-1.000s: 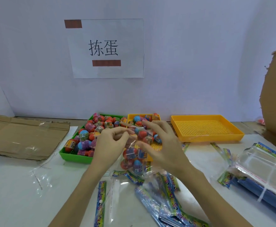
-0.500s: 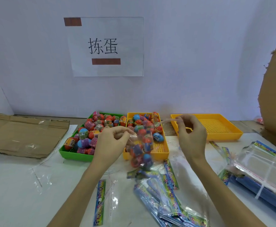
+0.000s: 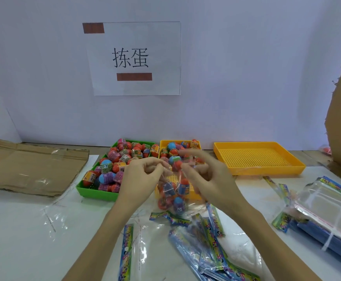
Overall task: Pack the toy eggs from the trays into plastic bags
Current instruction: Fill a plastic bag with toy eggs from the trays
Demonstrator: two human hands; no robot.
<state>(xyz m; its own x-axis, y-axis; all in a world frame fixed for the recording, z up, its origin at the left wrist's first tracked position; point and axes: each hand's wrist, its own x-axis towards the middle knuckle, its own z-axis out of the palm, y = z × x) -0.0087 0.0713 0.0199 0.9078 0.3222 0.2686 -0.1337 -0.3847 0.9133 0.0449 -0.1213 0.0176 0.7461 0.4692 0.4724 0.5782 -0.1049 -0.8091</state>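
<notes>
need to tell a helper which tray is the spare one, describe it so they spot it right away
Start at the paper sign on the wall and look down to the three trays. The empty yellow tray is farthest right, standing apart. Unlike the green tray and the narrower yellow tray, it holds no toy eggs.

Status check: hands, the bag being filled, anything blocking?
Left hand pinches mouth of filled bag. Right hand at bag mouth, blurred, grip unclear. Several toy eggs inside. Nothing blocking.
</notes>
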